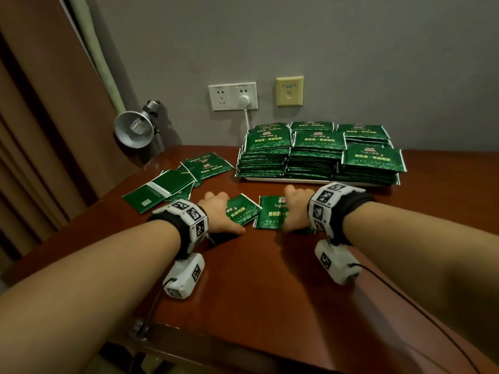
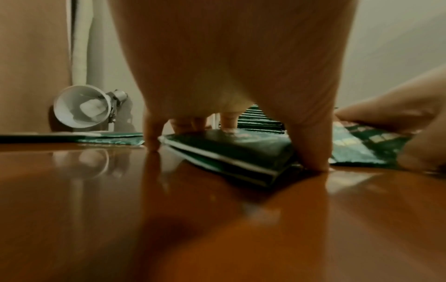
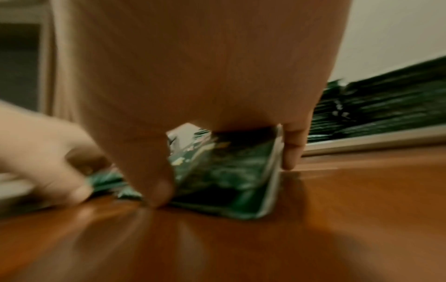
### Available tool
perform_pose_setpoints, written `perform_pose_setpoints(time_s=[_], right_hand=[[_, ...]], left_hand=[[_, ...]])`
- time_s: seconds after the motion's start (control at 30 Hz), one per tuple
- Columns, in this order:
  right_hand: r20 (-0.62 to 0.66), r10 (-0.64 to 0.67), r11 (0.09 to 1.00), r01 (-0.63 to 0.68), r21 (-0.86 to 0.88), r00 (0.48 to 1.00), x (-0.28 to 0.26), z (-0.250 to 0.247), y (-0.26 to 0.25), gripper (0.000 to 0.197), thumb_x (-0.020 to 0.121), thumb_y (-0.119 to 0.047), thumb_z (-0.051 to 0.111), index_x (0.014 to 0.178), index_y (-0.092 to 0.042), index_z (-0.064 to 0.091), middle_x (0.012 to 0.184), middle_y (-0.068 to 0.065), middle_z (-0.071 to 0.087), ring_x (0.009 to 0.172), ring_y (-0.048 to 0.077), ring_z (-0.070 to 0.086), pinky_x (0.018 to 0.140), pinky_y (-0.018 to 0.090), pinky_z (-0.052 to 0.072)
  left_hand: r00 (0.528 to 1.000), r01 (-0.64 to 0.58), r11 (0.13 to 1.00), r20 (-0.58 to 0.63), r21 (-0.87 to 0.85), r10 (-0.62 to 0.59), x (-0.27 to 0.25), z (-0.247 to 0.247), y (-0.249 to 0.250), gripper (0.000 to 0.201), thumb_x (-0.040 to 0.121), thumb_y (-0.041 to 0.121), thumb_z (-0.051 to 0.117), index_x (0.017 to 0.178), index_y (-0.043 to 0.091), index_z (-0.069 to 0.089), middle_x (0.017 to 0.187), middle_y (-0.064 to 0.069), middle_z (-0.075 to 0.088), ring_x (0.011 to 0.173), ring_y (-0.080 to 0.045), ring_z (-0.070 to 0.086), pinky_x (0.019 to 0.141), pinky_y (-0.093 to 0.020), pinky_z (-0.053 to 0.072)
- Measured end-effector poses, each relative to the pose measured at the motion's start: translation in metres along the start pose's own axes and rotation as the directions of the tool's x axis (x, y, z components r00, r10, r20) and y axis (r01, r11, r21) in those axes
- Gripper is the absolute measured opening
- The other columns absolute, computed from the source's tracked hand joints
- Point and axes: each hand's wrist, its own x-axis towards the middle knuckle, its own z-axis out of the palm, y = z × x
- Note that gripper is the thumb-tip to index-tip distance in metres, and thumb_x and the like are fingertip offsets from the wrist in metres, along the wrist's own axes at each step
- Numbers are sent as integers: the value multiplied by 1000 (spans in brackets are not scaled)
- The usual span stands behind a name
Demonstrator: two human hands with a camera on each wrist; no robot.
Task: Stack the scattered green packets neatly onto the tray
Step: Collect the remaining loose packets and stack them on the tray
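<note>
Stacks of green packets [image 1: 316, 149] fill the white tray [image 1: 270, 179] at the back right of the brown table. Several loose packets [image 1: 172, 184] lie scattered at the left. My left hand [image 1: 226, 213] arches over two overlapping packets [image 2: 229, 152]; its fingers press on top and its thumb [image 2: 311, 152] hooks the near edge. My right hand [image 1: 295, 209] grips another packet [image 1: 270, 214] between the thumb [image 3: 156, 183] and a finger [image 3: 292, 148], and in the blurred right wrist view this packet [image 3: 229, 171] tilts up along its right edge. The tray rim [image 3: 374, 141] lies just beyond it.
A silver desk lamp [image 1: 133, 128] stands at the table's back left corner. A wall socket [image 1: 233, 96] with a white plug is behind the tray. The table's left edge [image 1: 89, 209] runs diagonally beside a brown curtain. Camera cables trail over the near table.
</note>
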Motion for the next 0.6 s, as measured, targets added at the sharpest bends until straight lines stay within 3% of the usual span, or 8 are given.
perform_pose_setpoints(time_s=[0.1,0.2,0.3,0.37,0.4,0.47,0.6], right_hand=[[48,-32,999,34,-42,998,-6,-1,1,112,48,-72,78,131,-16,27,117,8,56,101,29,60,86,45,54],[-74,-86,995,82,-50,994,-14,-16,12,98,60,-54,83,131,-11,30,116,10,53,96,28,60,81,44,56],[-194,-58,998,53,-30,979,-15,-45,37,84,69,-50,78,131,-12,36,121,12,49,102,29,55,84,41,53],[-252,-12,999,2,-39,968,-10,-69,59,87,69,-54,76,136,-12,38,127,13,47,112,32,52,92,42,50],[-282,23,998,-38,-46,959,-7,-82,72,88,69,-55,75,137,-13,39,129,14,47,115,33,50,94,43,48],[-335,108,990,-130,-45,936,3,-105,101,87,70,-58,74,136,-13,40,127,16,48,115,35,50,95,44,48],[-413,263,951,-307,-42,872,26,-140,164,86,65,-62,74,131,-15,45,120,16,52,108,37,52,95,46,47]], left_hand=[[996,-82,994,-33,-65,80,0,-6,4,84,63,48,78,129,19,34,111,-4,53,89,-21,61,78,-41,57],[985,-163,982,-71,-94,157,1,-28,16,82,71,38,76,135,16,30,95,-4,59,72,-18,63,59,-35,56],[967,-228,967,-139,-110,213,12,-66,32,78,74,29,77,136,13,32,94,-5,59,68,-22,65,51,-38,55],[953,-257,962,-190,-92,236,25,-91,44,74,72,26,78,131,13,36,99,-7,59,72,-24,65,54,-40,57],[946,-267,961,-211,-72,247,33,-103,50,74,71,27,79,130,13,37,105,-8,58,78,-25,65,61,-41,58],[933,-280,960,-241,-24,267,52,-124,66,73,72,30,78,130,12,38,113,-8,55,90,-25,61,75,-42,56],[908,-320,947,-281,16,312,98,-154,105,66,74,31,78,126,9,43,114,-11,55,96,-26,58,82,-42,53]])
